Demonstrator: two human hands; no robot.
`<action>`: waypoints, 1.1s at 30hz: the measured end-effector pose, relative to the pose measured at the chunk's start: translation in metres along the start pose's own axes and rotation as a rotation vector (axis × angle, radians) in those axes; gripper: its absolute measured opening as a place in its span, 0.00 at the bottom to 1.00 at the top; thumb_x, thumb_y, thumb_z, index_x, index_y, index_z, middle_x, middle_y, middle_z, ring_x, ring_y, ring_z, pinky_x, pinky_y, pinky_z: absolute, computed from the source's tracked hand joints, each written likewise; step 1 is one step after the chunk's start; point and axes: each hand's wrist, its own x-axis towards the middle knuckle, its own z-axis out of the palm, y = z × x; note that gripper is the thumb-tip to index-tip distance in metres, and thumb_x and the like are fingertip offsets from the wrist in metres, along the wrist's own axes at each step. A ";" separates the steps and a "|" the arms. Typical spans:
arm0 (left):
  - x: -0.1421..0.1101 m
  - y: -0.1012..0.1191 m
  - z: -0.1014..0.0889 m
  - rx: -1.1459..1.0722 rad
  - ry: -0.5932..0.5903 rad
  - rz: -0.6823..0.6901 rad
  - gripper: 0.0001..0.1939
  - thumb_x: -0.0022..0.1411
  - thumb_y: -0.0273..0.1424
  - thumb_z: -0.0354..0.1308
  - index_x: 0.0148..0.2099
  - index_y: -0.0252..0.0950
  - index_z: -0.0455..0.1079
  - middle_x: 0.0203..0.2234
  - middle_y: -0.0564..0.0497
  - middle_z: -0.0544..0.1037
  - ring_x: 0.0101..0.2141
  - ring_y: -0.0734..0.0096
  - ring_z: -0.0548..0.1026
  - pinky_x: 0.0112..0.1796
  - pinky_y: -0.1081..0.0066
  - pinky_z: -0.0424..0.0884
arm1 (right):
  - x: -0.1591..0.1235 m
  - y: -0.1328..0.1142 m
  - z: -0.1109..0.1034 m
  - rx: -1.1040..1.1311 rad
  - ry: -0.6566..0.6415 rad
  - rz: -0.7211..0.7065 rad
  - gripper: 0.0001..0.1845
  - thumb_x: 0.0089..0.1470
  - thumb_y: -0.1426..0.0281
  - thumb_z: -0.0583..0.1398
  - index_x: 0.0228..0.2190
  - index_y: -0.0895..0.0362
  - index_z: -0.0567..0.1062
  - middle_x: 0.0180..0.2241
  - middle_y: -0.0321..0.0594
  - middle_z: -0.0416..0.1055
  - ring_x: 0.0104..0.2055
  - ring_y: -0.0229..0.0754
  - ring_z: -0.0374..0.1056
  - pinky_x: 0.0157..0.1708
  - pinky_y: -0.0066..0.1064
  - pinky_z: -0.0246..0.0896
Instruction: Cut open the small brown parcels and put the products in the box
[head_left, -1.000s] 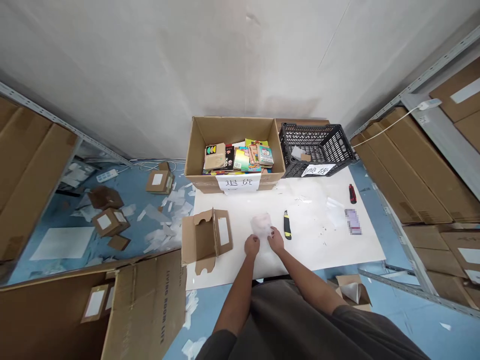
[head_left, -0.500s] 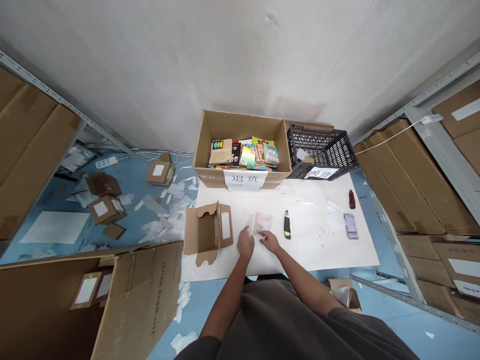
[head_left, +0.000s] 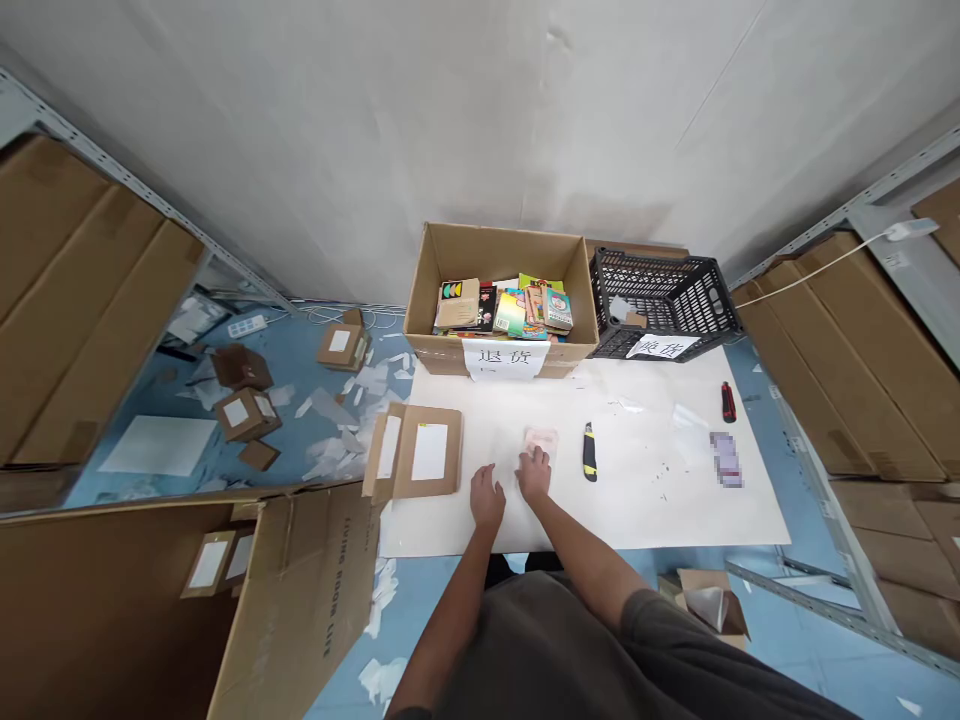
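My right hand is over the near part of a small flat pale pink item on the white tabletop, its fingers bent down onto it and hiding part of it. I cannot make out what kind of item it is. To its left, my left hand is open above the table, thumb and fingers apart, with nothing visible in it. A flat cardboard box with a white label facing up lies left of that hand. On the right, a yellow-and-black box cutter lies apart from both hands.
At the back stand a carton of books and a black plastic crate. A red-and-black cutter and a blurred purple item lie at the right. A large open carton stands at the left, near paper scraps on the floor.
The cardboard box stood open earlier and now lies folded over, label up. Both hands held the pink item at first; now only my right hand is on it. The view has shifted.
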 end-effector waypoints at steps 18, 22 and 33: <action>0.005 -0.002 -0.003 0.266 -0.371 0.060 0.42 0.56 0.18 0.51 0.73 0.37 0.58 0.73 0.44 0.57 0.69 0.51 0.57 0.62 0.53 0.64 | 0.005 0.012 -0.006 0.012 -0.045 -0.060 0.15 0.61 0.72 0.62 0.49 0.51 0.79 0.70 0.51 0.53 0.69 0.60 0.48 0.57 0.49 0.56; 0.002 0.004 -0.006 0.302 -0.389 0.073 0.41 0.54 0.18 0.52 0.71 0.41 0.62 0.73 0.47 0.56 0.69 0.50 0.56 0.63 0.50 0.63 | 0.000 0.017 -0.010 0.061 -0.035 -0.089 0.20 0.61 0.66 0.63 0.55 0.50 0.76 0.69 0.51 0.54 0.69 0.60 0.47 0.61 0.51 0.52; 0.001 0.006 -0.008 0.437 -0.472 0.085 0.42 0.57 0.18 0.50 0.73 0.40 0.56 0.75 0.45 0.49 0.71 0.52 0.50 0.61 0.51 0.63 | 0.014 0.012 -0.011 0.259 0.011 0.017 0.09 0.60 0.72 0.60 0.39 0.53 0.82 0.65 0.50 0.59 0.67 0.58 0.51 0.59 0.49 0.54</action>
